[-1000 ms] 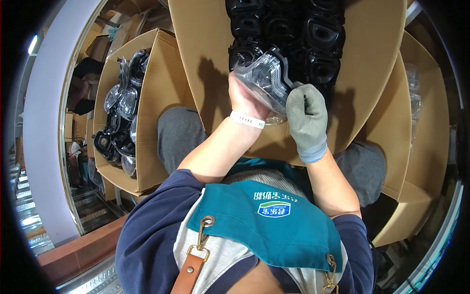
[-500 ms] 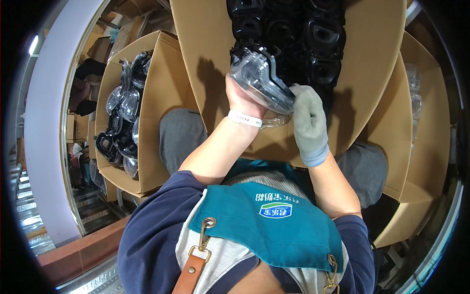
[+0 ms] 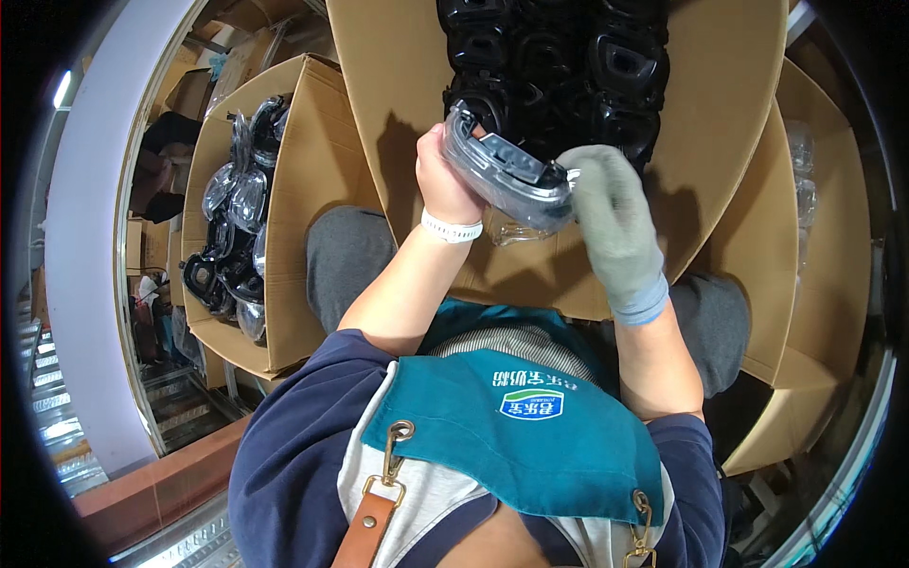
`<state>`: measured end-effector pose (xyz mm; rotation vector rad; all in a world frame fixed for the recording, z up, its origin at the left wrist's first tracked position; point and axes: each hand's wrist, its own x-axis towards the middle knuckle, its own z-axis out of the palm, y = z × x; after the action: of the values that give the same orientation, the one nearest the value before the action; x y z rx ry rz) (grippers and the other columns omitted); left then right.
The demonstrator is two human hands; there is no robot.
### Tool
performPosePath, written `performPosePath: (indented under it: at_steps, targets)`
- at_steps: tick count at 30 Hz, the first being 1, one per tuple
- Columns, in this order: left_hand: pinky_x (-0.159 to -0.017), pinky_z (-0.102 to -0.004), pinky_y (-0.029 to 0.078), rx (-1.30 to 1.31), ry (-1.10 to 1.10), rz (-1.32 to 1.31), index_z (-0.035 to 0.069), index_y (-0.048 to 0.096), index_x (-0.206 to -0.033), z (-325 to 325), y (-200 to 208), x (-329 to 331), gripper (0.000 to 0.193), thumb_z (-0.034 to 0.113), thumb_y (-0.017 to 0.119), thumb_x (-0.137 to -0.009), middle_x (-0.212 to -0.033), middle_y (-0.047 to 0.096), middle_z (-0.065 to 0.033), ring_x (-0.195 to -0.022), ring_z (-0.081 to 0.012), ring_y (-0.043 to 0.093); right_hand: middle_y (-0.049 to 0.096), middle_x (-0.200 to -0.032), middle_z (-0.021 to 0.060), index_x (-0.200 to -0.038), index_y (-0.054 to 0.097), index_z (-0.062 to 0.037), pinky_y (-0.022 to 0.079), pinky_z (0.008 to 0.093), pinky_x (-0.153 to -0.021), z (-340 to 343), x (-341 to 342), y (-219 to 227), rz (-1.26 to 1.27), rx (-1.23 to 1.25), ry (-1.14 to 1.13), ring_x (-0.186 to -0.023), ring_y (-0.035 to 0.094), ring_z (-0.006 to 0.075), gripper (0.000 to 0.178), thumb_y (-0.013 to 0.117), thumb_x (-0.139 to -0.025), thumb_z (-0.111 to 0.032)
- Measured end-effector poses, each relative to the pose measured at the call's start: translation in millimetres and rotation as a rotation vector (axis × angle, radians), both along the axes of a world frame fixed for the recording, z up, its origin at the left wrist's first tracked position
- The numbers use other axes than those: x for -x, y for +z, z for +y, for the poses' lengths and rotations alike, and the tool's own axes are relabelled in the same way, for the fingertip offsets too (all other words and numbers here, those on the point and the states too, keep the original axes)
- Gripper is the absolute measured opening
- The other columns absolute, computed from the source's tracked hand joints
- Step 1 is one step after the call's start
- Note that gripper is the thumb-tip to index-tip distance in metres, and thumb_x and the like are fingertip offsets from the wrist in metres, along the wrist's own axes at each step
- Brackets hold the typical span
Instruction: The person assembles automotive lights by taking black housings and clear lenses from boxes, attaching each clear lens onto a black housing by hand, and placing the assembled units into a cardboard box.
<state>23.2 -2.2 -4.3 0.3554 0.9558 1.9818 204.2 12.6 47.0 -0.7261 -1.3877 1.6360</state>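
Observation:
My bare left hand (image 3: 447,182) is closed round one side of a clear, curved plastic shell with a dark grey and black rim (image 3: 516,180), held tilted over the large carton. My right hand (image 3: 614,213), in a grey-green knit glove and slightly blurred, has its fingers curled in a pinch at the shell's right end. A small pale bit shows at those fingertips; I cannot make out what it is. Beneath the shell, another clear plastic piece (image 3: 516,231) shows in part. Past my hands, several glossy black moulded parts (image 3: 544,57) sit in rows in the carton.
The open large carton (image 3: 398,76) stands between my knees. To the left, a smaller carton (image 3: 312,189) holds several clear and black parts (image 3: 237,208). Another carton (image 3: 757,275) at the right has clear pieces (image 3: 801,170) inside. A pale upright post (image 3: 95,237) stands far left.
The shell has turned so its open, dark-rimmed inside faces up more. My left hand has shifted slightly left, and my gloved right hand has moved a little right, its fingers still at the shell's end.

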Motion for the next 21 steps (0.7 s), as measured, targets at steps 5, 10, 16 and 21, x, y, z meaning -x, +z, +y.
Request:
performPosePath:
  at_steps: [5, 10, 16, 21]
  targets:
    - [-0.067, -0.0336, 0.047, -0.022, -0.012, 0.038, 0.002, 0.057, -0.079, -4.5, -14.6, -2.7, 0.043, 0.037, 0.035, -0.089, -0.077, 0.060, -0.0135, -0.073, -0.0231, 0.057, 0.063, -0.072, 0.0049, -0.091, 0.061, 0.0006, 0.048, 0.0228, -0.057, -3.7, -1.1, 3.7, -0.016, 0.058, 0.110, -0.064, 0.060, 0.0101, 0.025, 0.057, -0.095, -0.024]
    - [-0.066, -0.0338, 0.047, -0.018, 0.032, -0.001, 0.001, 0.058, -0.079, -2.1, -15.0, -7.4, 0.043, 0.037, 0.035, -0.089, -0.076, 0.060, -0.0138, -0.071, -0.0233, 0.056, 0.057, -0.078, -0.0039, -0.094, 0.061, -0.0022, 0.042, 0.0198, -0.068, -9.1, 1.4, -7.2, -0.004, 0.085, 0.019, -0.073, 0.051, 0.0051, 0.016, 0.057, -0.095, -0.017]
    - [-0.064, -0.0340, 0.047, 0.010, 0.028, 0.183, 0.001, 0.056, -0.077, -0.3, -10.5, 3.2, 0.047, 0.039, 0.030, -0.090, -0.070, 0.059, -0.0152, -0.067, -0.0238, 0.056, 0.063, -0.080, 0.0073, -0.103, 0.051, 0.0005, 0.049, 0.0248, -0.063, -23.4, 17.4, -17.0, 0.090, -0.184, -0.127, -0.070, 0.059, 0.0087, 0.037, 0.074, -0.081, -0.017]
    - [-0.066, -0.0352, 0.046, 0.017, 0.055, 0.200, 0.001, 0.054, -0.076, -2.9, -9.8, 1.2, 0.049, 0.042, 0.029, -0.087, -0.070, 0.058, -0.0146, -0.068, -0.0244, 0.055, 0.064, -0.077, 0.0103, -0.093, 0.054, 0.0006, 0.050, 0.0288, -0.062, -26.6, 17.8, -21.9, -0.273, -0.350, -0.202, -0.069, 0.063, 0.0170, 0.047, 0.086, -0.067, -0.021]
